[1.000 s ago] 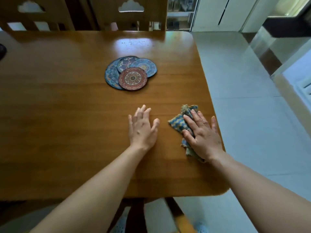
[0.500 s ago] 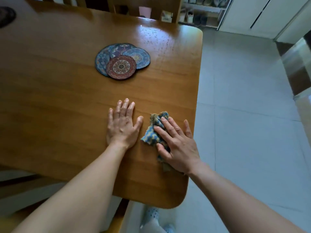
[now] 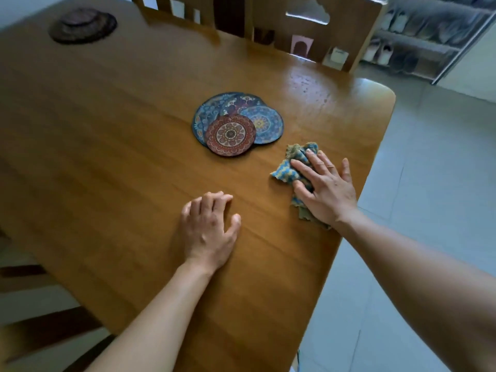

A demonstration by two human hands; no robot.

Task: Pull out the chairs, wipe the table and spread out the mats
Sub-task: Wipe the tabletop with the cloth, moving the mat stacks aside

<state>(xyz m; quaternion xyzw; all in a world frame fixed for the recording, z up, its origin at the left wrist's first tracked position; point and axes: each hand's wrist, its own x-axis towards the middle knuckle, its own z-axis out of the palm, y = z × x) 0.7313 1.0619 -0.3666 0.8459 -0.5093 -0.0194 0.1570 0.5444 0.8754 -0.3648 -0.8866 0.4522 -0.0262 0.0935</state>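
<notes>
A wooden table (image 3: pixel 112 146) fills most of the view. Near its middle lies a pile of round patterned mats (image 3: pixel 236 122), a red one on top of blue ones. My right hand (image 3: pixel 326 187) presses flat on a crumpled blue and yellow cloth (image 3: pixel 291 167) close to the table's right edge, just right of the mats. My left hand (image 3: pixel 208 232) rests on the bare wood nearer to me, fingers curled, holding nothing.
A dark round mat (image 3: pixel 81 25) lies at the far left corner. Two wooden chairs (image 3: pixel 316 28) stand at the far side. A chair (image 3: pixel 40 312) shows at the near left. Tiled floor (image 3: pixel 429 183) lies to the right, with a shoe rack (image 3: pixel 418 38) behind.
My right hand has slid the cloth away from me, up beside the mats. My left hand has curled its fingers. The view has swung to the left.
</notes>
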